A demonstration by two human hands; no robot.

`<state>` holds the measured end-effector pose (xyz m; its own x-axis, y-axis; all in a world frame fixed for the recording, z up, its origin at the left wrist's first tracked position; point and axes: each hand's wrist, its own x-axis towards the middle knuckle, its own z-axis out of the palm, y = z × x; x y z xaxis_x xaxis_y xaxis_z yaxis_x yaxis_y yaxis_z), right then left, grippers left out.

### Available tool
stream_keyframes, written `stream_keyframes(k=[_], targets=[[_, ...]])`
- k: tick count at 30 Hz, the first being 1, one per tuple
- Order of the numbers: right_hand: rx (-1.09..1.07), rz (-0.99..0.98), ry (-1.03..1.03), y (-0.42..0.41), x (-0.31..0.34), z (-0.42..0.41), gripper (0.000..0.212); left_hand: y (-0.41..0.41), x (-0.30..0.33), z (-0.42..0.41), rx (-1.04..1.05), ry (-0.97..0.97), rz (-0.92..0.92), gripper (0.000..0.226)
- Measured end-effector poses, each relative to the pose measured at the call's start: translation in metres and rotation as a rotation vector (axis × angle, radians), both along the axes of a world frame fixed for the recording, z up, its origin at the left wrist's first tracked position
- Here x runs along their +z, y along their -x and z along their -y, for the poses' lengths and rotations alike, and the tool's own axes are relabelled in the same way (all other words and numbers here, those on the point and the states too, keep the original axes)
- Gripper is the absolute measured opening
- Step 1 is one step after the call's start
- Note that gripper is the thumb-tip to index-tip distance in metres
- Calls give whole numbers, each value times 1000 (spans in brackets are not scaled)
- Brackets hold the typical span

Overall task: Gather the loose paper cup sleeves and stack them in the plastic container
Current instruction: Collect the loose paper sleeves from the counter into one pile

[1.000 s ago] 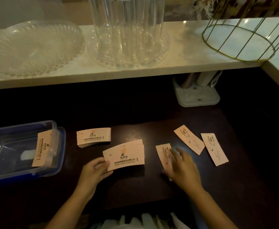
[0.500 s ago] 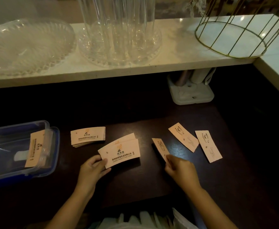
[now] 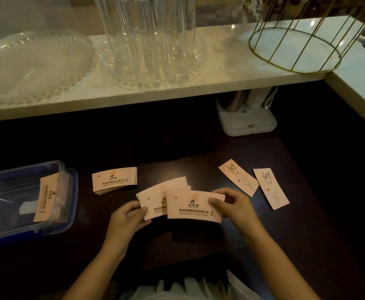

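Your right hand (image 3: 234, 207) has lifted the loose sleeve (image 3: 193, 205) off the tabletop (image 3: 199, 241) and now pinches it against the fanned bundle (image 3: 155, 197) gripped in your left hand (image 3: 129, 217), leaving two sleeves (image 3: 238, 177) to gather before filling the plastic container (image 3: 69, 211) at the left edge.

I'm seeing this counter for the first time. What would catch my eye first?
The two hands at centre: the left hand holds a fanned bunch of sleeves while the right hand brings another sleeve onto it. Left of them sits a small stack and the plastic container; two loose sleeves lie to the right.
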<state>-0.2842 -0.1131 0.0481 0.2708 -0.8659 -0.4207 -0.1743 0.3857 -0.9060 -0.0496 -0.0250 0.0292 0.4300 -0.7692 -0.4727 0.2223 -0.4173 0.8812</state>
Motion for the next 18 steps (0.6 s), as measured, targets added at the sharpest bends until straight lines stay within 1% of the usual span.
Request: stream_keyframes(k=[2,6,9,11,12,15,16,18], targets=[[29,-14,17,-9,0,0,10,5,3,0,-54,24,-20,13],[26,-128,99,-26,-9,-4,18,13,4,-2,-110,65,-64,13],[26,-207,162,-36,-18,-9,21,15,3,-3,-112,54,-50,15],[19,-278,232,-36,-26,-10,19,15,1,-3,-81,30,-48,14],[3,-356,293,-32,-30,-6,23,14,0,-4,-52,17,-63,14],[-77,-688,531,-1,-43,18,48,12,-2,-5,51,-13,-116,15],[-60,-800,592,11,-47,30,54,12,-2,-5,70,-20,-123,15],[126,-1038,619,31,-54,53,64,13,-3,-6,94,-33,-137,15]])
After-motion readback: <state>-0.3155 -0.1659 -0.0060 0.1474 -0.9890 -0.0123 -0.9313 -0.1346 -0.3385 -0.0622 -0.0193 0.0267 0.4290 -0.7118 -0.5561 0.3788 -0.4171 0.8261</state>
